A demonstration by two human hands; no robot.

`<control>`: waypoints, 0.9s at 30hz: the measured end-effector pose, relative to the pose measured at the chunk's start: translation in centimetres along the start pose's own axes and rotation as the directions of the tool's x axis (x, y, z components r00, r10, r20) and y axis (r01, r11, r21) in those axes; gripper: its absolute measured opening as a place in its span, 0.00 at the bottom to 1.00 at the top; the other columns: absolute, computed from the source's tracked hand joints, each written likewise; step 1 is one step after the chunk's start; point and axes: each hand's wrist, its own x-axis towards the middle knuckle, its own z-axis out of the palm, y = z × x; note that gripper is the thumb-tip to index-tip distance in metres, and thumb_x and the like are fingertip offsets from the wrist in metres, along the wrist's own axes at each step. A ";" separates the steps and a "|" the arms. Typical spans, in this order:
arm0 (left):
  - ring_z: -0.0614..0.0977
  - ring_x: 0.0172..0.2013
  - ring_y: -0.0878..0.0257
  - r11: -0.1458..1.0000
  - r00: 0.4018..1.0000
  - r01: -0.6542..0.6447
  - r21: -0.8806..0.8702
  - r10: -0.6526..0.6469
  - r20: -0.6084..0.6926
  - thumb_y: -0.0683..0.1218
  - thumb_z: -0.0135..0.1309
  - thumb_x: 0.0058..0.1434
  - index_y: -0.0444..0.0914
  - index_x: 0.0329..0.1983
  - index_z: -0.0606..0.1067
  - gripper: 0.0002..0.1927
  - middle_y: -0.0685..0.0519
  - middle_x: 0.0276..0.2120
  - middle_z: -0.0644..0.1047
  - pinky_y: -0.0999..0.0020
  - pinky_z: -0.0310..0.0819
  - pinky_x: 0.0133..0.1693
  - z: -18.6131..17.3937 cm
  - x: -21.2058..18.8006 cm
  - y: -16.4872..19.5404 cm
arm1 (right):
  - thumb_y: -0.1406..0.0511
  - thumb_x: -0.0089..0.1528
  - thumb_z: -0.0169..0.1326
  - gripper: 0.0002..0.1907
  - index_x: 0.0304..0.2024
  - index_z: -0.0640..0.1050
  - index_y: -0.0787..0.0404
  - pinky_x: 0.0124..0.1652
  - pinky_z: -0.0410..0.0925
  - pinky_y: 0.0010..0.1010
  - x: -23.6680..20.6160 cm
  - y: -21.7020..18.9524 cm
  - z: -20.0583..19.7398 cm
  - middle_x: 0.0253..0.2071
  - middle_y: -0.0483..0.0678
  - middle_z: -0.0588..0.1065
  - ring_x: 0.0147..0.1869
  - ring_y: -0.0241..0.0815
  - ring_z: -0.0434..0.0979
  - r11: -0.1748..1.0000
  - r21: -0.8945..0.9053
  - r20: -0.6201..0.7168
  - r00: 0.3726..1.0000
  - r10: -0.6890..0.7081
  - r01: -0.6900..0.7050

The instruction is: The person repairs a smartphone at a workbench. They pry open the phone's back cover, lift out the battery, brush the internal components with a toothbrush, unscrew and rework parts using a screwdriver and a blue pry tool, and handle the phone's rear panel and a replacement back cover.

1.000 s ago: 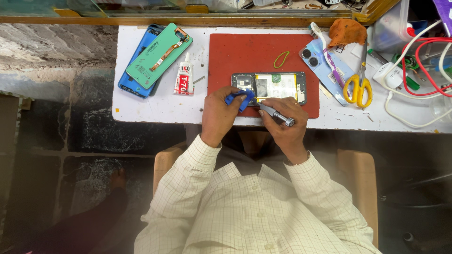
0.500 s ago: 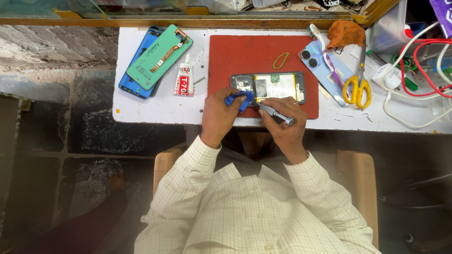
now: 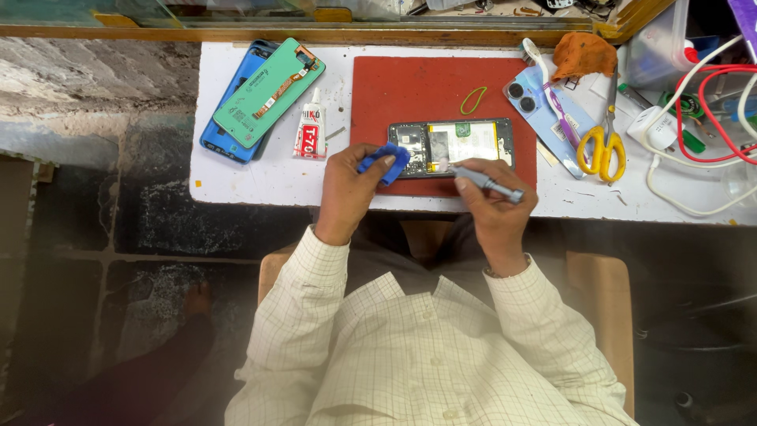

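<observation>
1. A white table (image 3: pixel 260 177) is seen from above, with a red mat (image 3: pixel 410 87) laid on it near the front edge
2. An opened phone (image 3: pixel 451 146) lies flat on the mat, close to its near side, its insides facing up
3. The left hand (image 3: pixel 347 189) is closed, fingers together, on a small blue tool (image 3: pixel 386 160) that is pressed at the phone's left end
4. The right hand (image 3: pixel 493 201) is clamped on a grey pen-shaped tool (image 3: pixel 485 181), whose tip is held at the phone's lower edge
5. A tube of glue (image 3: pixel 311 130) lies left of the mat, well apart from both hands; yellow scissors (image 3: pixel 603 146) lie to the right
6. A slip is judged possible: if the pen-shaped tool is pushed too hard, the exposed parts could be scratched or the phone shoved off the mat
7. The tool's tip and the point of contact are too small to be made out; the cables at the right are cut off by the frame
</observation>
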 end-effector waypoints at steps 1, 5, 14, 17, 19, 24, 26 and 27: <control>0.76 0.25 0.72 0.998 1.000 -0.010 0.066 0.011 -0.020 0.42 0.60 0.62 0.30 0.40 0.82 0.09 0.52 0.25 0.80 0.75 0.71 0.28 -0.1 0.0 0.1 | 0.76 0.63 0.61 0.12 0.50 0.81 0.68 0.48 0.73 0.24 0.0 -0.1 0.2 0.48 0.51 0.78 0.49 0.36 0.79 0.999 -0.030 0.039 0.999 -0.015 0.016; 0.78 0.22 0.70 0.971 0.997 -0.005 0.241 0.023 -0.074 0.43 0.60 0.60 0.31 0.38 0.82 0.09 0.51 0.21 0.80 0.73 0.71 0.26 0.2 -0.1 0.6 | 0.76 0.58 0.65 0.14 0.47 0.81 0.67 0.50 0.70 0.29 0.0 -0.5 1.6 0.45 0.51 0.81 0.49 0.41 0.78 0.917 -0.317 0.159 0.967 -0.198 0.240; 0.79 0.22 0.69 0.961 0.997 -0.016 0.276 0.035 -0.066 0.43 0.60 0.60 0.32 0.39 0.82 0.10 0.50 0.21 0.80 0.72 0.72 0.26 0.1 -0.2 1.1 | 0.75 0.55 0.66 0.15 0.45 0.83 0.62 0.48 0.71 0.30 0.8 -0.4 2.8 0.44 0.48 0.82 0.48 0.43 0.79 0.847 -0.420 0.209 0.943 -0.259 0.326; 0.79 0.22 0.68 0.955 0.997 -0.012 0.297 0.036 -0.073 0.44 0.60 0.60 0.32 0.39 0.82 0.10 0.50 0.21 0.80 0.71 0.72 0.26 0.2 -0.2 1.1 | 0.75 0.55 0.66 0.15 0.46 0.83 0.62 0.49 0.71 0.31 0.7 -0.2 2.8 0.44 0.48 0.82 0.48 0.43 0.79 0.839 -0.417 0.222 0.934 -0.278 0.349; 0.79 0.22 0.68 0.952 0.996 -0.024 0.306 0.051 -0.079 0.44 0.60 0.60 0.32 0.39 0.82 0.10 0.50 0.21 0.80 0.71 0.73 0.27 0.2 -0.3 1.1 | 0.75 0.55 0.66 0.16 0.45 0.83 0.62 0.49 0.71 0.31 0.7 -0.1 2.8 0.44 0.48 0.82 0.48 0.43 0.79 0.837 -0.417 0.223 0.933 -0.284 0.354; 0.80 0.22 0.69 0.959 0.996 -0.008 0.284 0.032 -0.078 0.44 0.60 0.59 0.33 0.39 0.82 0.09 0.50 0.21 0.81 0.72 0.73 0.26 0.2 -0.4 1.0 | 0.75 0.55 0.66 0.15 0.45 0.83 0.62 0.48 0.71 0.31 0.7 0.0 2.8 0.44 0.48 0.82 0.48 0.43 0.79 0.843 -0.415 0.223 0.936 -0.271 0.343; 0.79 0.22 0.69 0.960 0.997 -0.008 0.280 0.030 -0.076 0.43 0.60 0.60 0.32 0.39 0.82 0.09 0.50 0.21 0.81 0.72 0.72 0.26 0.2 -0.3 0.7 | 0.75 0.55 0.66 0.15 0.45 0.83 0.62 0.48 0.71 0.31 0.7 -0.1 2.8 0.44 0.48 0.82 0.47 0.43 0.79 0.835 -0.429 0.231 0.935 -0.269 0.346; 0.79 0.22 0.69 0.960 0.997 -0.009 0.279 0.032 -0.075 0.43 0.60 0.61 0.32 0.39 0.82 0.08 0.50 0.22 0.80 0.72 0.72 0.26 0.1 -0.3 0.6 | 0.75 0.56 0.65 0.15 0.45 0.83 0.62 0.48 0.71 0.31 0.7 -0.1 2.7 0.44 0.49 0.82 0.47 0.43 0.78 0.840 -0.422 0.228 0.937 -0.265 0.340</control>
